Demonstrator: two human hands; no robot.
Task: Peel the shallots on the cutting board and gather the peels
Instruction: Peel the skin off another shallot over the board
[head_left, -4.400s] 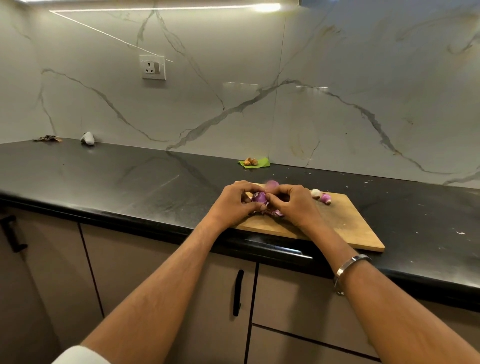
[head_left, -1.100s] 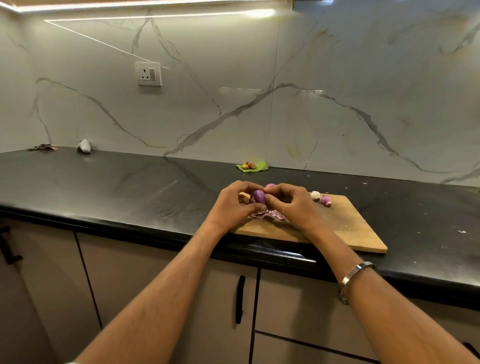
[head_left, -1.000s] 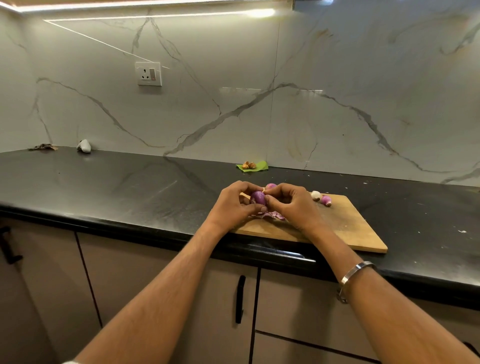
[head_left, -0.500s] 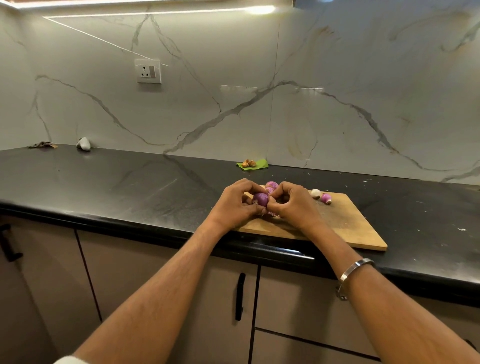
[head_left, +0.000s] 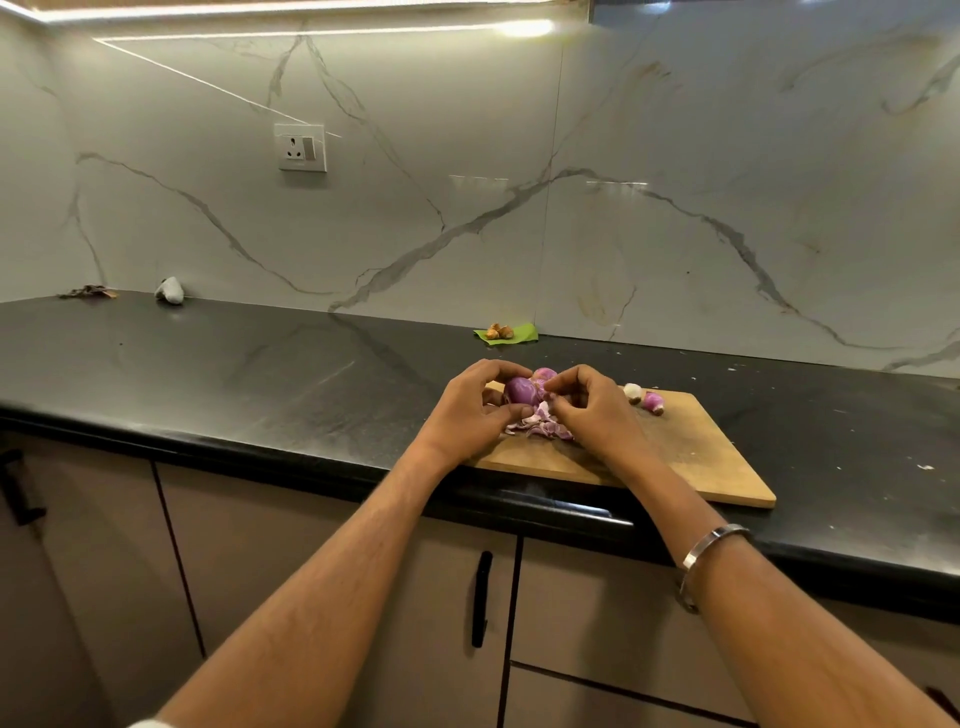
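Note:
A wooden cutting board (head_left: 691, 457) lies at the front edge of the black counter. My left hand (head_left: 467, 410) grips a purple shallot (head_left: 521, 391) just above the board's left end. My right hand (head_left: 592, 410) pinches at the skin on the shallot's right side. A heap of purple-white peels (head_left: 540, 427) lies on the board under both hands. Another shallot (head_left: 544, 374) peeks out behind my fingers. Two more small shallots, one pale (head_left: 632, 391) and one pink (head_left: 653, 401), sit near the board's far edge.
The black counter (head_left: 260, 374) runs left to right against a marble backsplash. A green leaf with small brown pieces (head_left: 506, 332) lies by the wall behind the board. A pale lump (head_left: 170, 290) and brown scraps (head_left: 88, 292) sit far left. Cabinet doors with black handles (head_left: 482, 597) are below.
Both hands have stayed over the board's left end, working the same shallot. The peel heap under them shows more plainly now than half a second ago.

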